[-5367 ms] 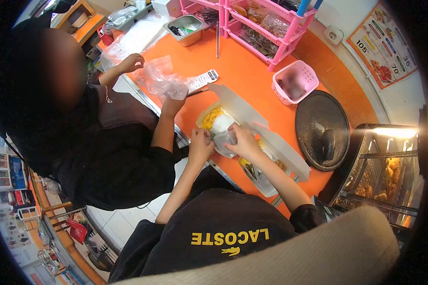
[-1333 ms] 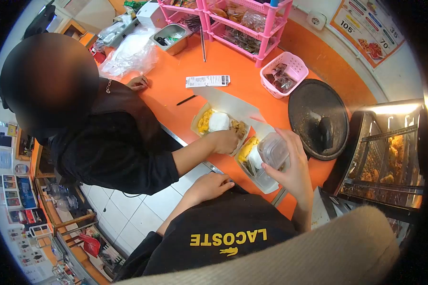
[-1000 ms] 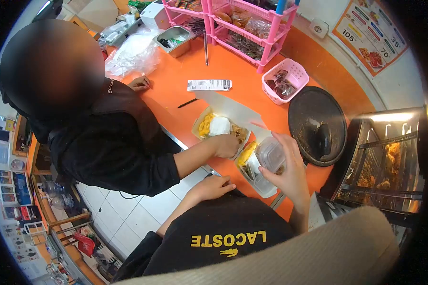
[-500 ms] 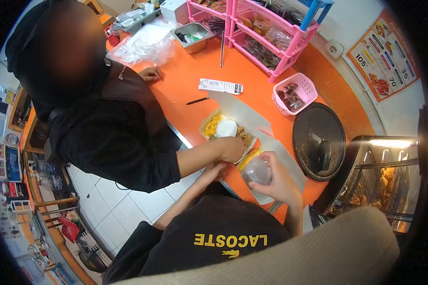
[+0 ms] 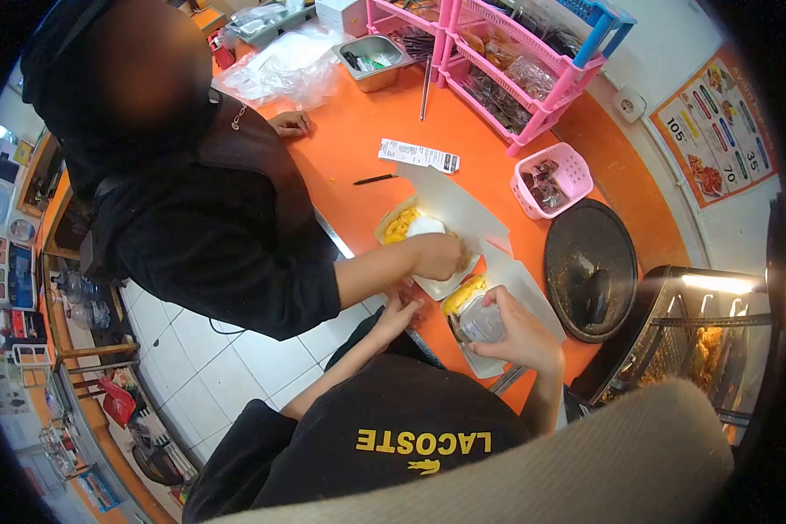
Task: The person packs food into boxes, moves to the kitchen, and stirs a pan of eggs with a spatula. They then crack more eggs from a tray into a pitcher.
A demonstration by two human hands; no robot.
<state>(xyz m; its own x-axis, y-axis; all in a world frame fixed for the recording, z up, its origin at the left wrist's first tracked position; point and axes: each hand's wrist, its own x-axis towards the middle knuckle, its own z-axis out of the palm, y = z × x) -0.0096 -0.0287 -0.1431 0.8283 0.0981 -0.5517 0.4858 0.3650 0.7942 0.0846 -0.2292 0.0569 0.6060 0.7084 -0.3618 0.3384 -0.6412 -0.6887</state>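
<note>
My right hand (image 5: 526, 339) grips a clear plastic cup (image 5: 481, 320), tilted over an open takeaway box (image 5: 483, 361) with yellow food at its far side. My left hand (image 5: 397, 316) rests at the counter's edge, fingers loosely apart and holding nothing, near the other box. That second open box (image 5: 439, 286) contains yellow food (image 5: 401, 224) and white rice (image 5: 425, 227). A co-worker's hand (image 5: 441, 256) reaches over it and hides part of its contents; what those fingers hold cannot be seen.
A co-worker in black (image 5: 210, 236) leans in from the left. On the orange counter (image 5: 349, 131) lie a receipt (image 5: 419, 155), a black pen (image 5: 375, 179), a pink basket (image 5: 570, 175) and a dark round lid (image 5: 589, 271). Pink shelves (image 5: 498, 87) stand behind; a lit food warmer (image 5: 690, 341) is at right.
The co-worker's hand has lifted slightly and moved right over the farther box. My right hand has tipped the cup differently. The whole view has shifted a little.
</note>
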